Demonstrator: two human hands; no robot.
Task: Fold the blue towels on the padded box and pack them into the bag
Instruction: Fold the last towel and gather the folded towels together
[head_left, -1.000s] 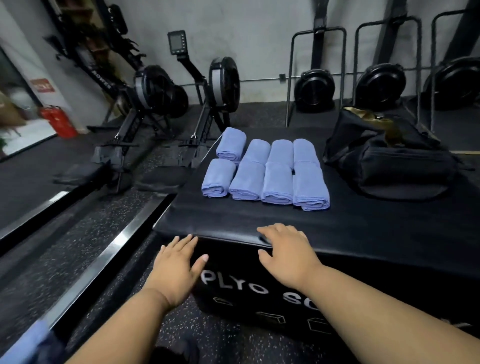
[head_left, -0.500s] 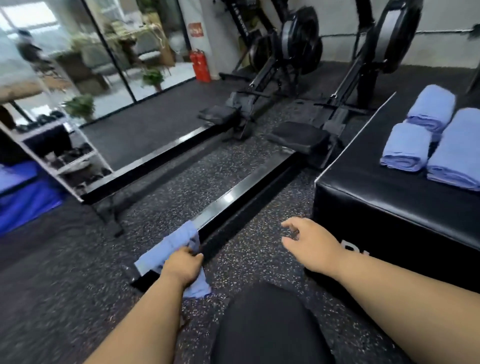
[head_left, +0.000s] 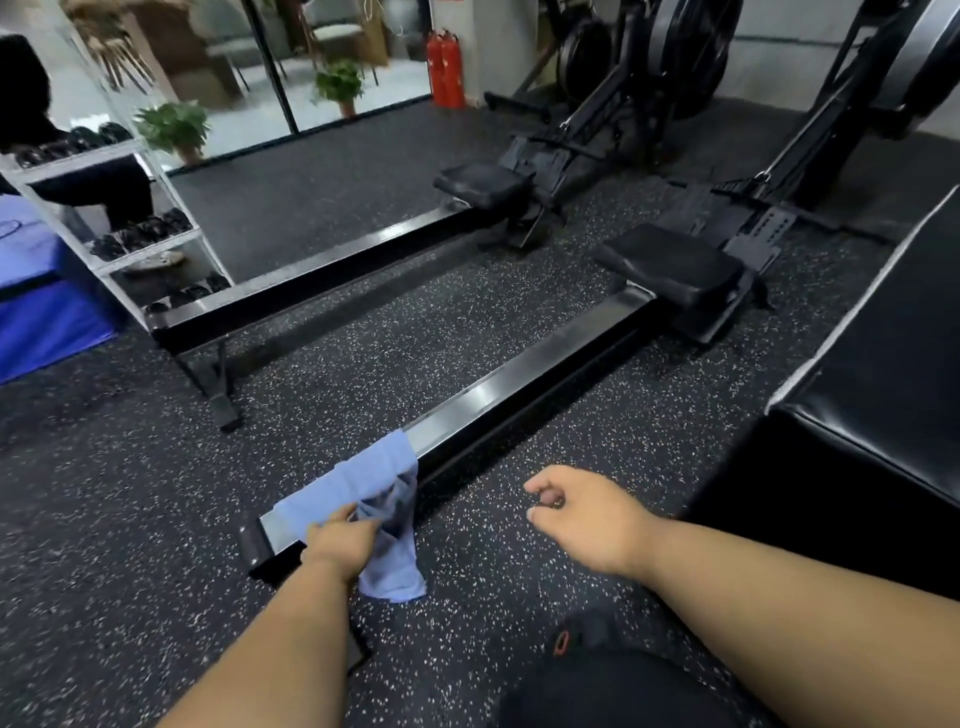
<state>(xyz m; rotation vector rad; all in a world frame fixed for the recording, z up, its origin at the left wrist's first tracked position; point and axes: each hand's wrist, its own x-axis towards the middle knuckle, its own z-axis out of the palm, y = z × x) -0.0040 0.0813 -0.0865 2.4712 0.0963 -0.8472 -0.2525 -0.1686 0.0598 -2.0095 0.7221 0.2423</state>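
The left hand (head_left: 340, 545) grips a bunch of the towel (head_left: 363, 499), which is draped over the near end of the rower rail (head_left: 498, 400) with one tail hanging to the floor (head_left: 130, 519). To do this well, I'd lift straight up so the cloth clears the rail without snagging, then carry it across to the box (head_left: 883, 364) at right. The right hand (head_left: 582, 514) hovers empty, fingers loosely curled. Compared with half a second ago, the view has swung further left: the folded towels have dropped out of sight, and the left hand's grip looks unchanged.
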